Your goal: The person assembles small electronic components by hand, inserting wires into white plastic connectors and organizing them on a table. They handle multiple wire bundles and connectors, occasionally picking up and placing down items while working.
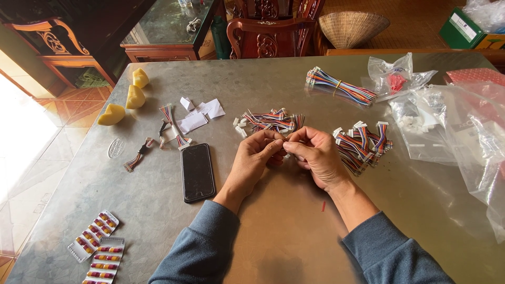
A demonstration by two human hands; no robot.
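Pinching a small multicoloured wire piece with a white connector (284,141) between the fingers of left hand (256,156) and right hand (314,154), above the grey metal bench (273,221). Lying just behind: a loose pile of striped wire harnesses (272,120); lying left: a black smartphone (197,172).

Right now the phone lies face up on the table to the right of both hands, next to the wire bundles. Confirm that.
Not quite. The head view shows the phone lying face up on the table to the left of both hands, beside the left hand, not the right hand. Wire bundles lie right of the hands.
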